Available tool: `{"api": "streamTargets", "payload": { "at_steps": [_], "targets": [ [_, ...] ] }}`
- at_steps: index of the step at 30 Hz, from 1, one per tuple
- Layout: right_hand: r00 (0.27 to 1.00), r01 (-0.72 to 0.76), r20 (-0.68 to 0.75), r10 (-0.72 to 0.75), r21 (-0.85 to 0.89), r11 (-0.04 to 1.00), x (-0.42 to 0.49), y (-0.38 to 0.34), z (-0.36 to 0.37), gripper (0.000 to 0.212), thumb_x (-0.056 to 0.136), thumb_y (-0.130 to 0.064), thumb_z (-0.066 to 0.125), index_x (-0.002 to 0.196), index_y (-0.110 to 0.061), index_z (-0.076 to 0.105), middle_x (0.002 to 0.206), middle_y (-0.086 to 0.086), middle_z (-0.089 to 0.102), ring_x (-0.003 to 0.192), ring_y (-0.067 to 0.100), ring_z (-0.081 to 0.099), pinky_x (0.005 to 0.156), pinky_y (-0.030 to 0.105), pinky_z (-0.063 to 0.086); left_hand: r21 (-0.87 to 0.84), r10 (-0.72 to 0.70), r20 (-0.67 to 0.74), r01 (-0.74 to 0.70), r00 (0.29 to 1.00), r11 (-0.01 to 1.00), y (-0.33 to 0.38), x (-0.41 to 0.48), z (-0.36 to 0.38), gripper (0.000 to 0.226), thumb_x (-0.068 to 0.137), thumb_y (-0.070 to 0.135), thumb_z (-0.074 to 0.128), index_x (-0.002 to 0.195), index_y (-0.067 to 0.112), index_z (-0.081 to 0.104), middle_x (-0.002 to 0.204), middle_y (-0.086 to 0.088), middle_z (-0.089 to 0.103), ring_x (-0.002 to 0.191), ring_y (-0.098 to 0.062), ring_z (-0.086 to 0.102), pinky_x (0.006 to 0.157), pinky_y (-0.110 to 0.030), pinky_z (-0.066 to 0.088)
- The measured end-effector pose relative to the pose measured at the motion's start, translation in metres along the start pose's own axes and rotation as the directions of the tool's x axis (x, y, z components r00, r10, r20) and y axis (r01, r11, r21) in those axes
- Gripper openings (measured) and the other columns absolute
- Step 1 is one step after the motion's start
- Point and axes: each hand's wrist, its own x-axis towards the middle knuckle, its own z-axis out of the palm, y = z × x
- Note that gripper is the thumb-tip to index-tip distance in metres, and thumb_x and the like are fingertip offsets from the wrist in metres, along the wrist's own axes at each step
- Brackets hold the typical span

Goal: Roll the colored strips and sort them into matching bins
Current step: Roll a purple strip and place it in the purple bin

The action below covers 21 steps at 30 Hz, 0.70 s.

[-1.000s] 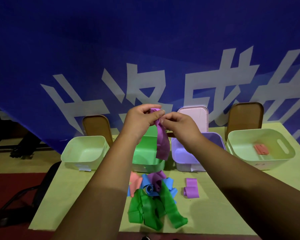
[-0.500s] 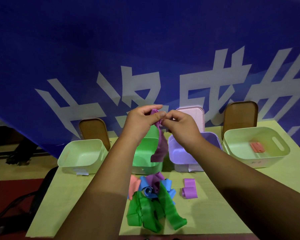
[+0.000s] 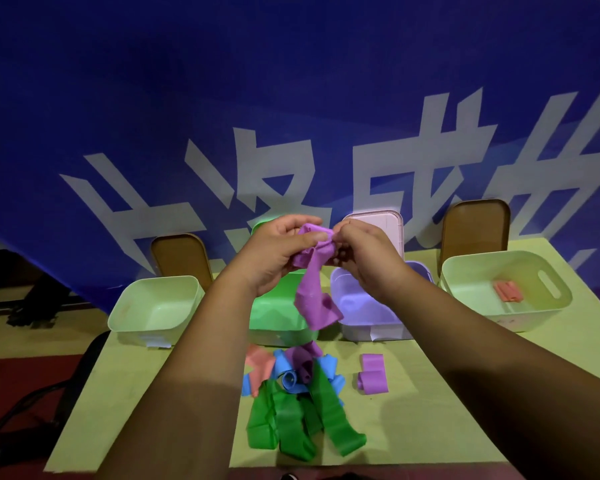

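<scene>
Purple strip (image 3: 314,285) is hanging in the air over the far middle of the tabletop (image 3: 430,410), in front of where the green bin (image 3: 274,332) and purple bin (image 3: 371,329) are meeting. My left hand (image 3: 274,251) is pinching the bunched top end and my right hand (image 3: 368,258) is pinching it right beside, fingers on both curling onto the strip. The tail is dangling loose, so I'm guessing the rolling on this one is only just getting started.

Progress-wise I'm not far in. Only one pink roll (image 3: 508,291) is sitting sorted, in the right bin (image 3: 520,322) by the far right corner. The left bin (image 3: 142,320), toward the far left corner, is looking empty, and so is the green one as far as my arm is letting me see. Can't tell about the purple bin.

Waiting for me:
- a second purple strip (image 3: 373,374), lying folded by itself mid-table
- the pile (image 3: 291,403) just left of it, running toward the near edge: I'm counting at least three green, a couple of blue, one pink and one purple curl, but it's tangled, so that's rough

Other counts: four bins in a row along the far edge, and four lids leaning behind them, two brown lids (image 3: 475,230), a lilac lid (image 3: 385,223) and a green lid (image 3: 258,227) mostly hiding behind my left hand.
</scene>
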Motion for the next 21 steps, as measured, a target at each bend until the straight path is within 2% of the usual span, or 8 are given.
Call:
{"api": "streamTargets", "payload": {
  "at_steps": [3,5,7,10,14,15,18,21],
  "targets": [
    [0.997,-0.071,0.035,0.066,0.162,0.984,0.000,-0.001,0.002,0.015,0.097,-0.004,0.048,0.092,-0.001,0.063,0.088,0.022,0.061,0.085,0.033,0.066,0.079,0.044,0.064,-0.041,-0.035,0.029,0.036,0.999,0.998,0.000,-0.002,-0.002,0.038,0.093,0.024,0.080,0.129,0.015,0.075,0.116,-0.013,0.078,0.096,-0.021,0.071,0.075,-0.029,0.057],
    [0.992,-0.114,0.080,0.099,0.208,0.971,0.002,0.001,-0.002,0.012,0.094,-0.010,0.052,0.090,-0.005,0.062,0.091,0.021,0.060,0.087,0.032,0.066,0.088,0.048,0.062,-0.045,-0.051,0.046,0.053,0.998,0.998,-0.002,-0.003,-0.006,0.049,0.089,0.038,0.081,0.130,0.013,0.075,0.115,-0.014,0.077,0.100,-0.024,0.069,0.082,-0.034,0.054],
    [0.988,-0.139,0.106,0.116,0.239,0.961,0.002,0.001,-0.005,0.012,0.095,-0.011,0.052,0.088,-0.008,0.061,0.091,0.020,0.060,0.087,0.030,0.066,0.093,0.047,0.060,-0.039,-0.071,0.074,0.075,0.995,0.996,-0.003,-0.004,-0.009,0.051,0.087,0.045,0.080,0.128,0.014,0.076,0.111,-0.014,0.076,0.096,-0.025,0.067,0.078,-0.034,0.052],
    [0.986,-0.158,0.098,0.137,0.263,0.952,0.002,-0.003,-0.007,0.022,0.101,-0.010,0.047,0.082,-0.011,0.057,0.073,0.009,0.055,0.069,0.021,0.060,0.073,0.036,0.060,-0.111,-0.130,0.112,0.142,0.985,0.984,-0.002,-0.007,-0.012,0.043,0.090,0.048,0.074,0.118,0.016,0.080,0.094,-0.011,0.071,0.077,-0.021,0.063,0.059,-0.028,0.049],
    [0.981,-0.195,0.068,0.184,0.221,0.956,0.003,-0.005,-0.010,0.033,0.099,-0.009,0.048,0.068,-0.017,0.056,0.065,0.002,0.041,0.054,0.013,0.036,0.046,0.024,0.036,-0.103,-0.113,0.213,0.138,0.971,0.985,-0.007,-0.006,-0.019,0.053,0.100,0.053,0.062,0.135,0.016,0.075,0.132,-0.016,0.074,0.107,-0.026,0.069,0.087,-0.037,0.054],
    [0.976,-0.215,0.076,0.203,0.208,0.954,0.003,-0.006,-0.011,0.032,0.098,-0.009,0.048,0.068,-0.018,0.056,0.065,0.000,0.042,0.051,0.010,0.034,0.043,0.022,0.033,-0.088,-0.106,0.225,0.128,0.969,0.988,-0.010,-0.005,-0.022,0.057,0.099,0.054,0.057,0.136,0.014,0.075,0.125,-0.016,0.076,0.100,-0.024,0.070,0.086,-0.036,0.053],
    [0.966,-0.251,0.088,0.242,0.115,0.961,0.003,-0.005,-0.020,0.035,0.099,-0.011,0.050,0.067,-0.020,0.061,0.060,0.000,0.045,0.045,0.011,0.038,0.041,0.019,0.035,-0.154,-0.106,0.151,0.129,0.983,0.980,-0.014,-0.002,-0.028,0.056,0.095,0.061,0.059,0.115,0.014,0.082,0.078,-0.006,0.068,0.063,-0.016,0.058,0.059,-0.025,0.045],
    [0.945,-0.272,0.179,0.272,-0.027,0.962,0.005,-0.002,-0.030,0.029,0.102,-0.011,0.053,0.077,-0.013,0.067,0.066,0.006,0.051,0.051,0.016,0.043,0.042,0.022,0.037,-0.329,-0.058,0.076,0.080,0.995,0.941,-0.022,0.004,-0.036,0.046,0.089,0.057,0.072,0.107,0.015,0.078,0.076,-0.003,0.063,0.063,-0.017,0.059,0.054,-0.024,0.051]
  ]
}}
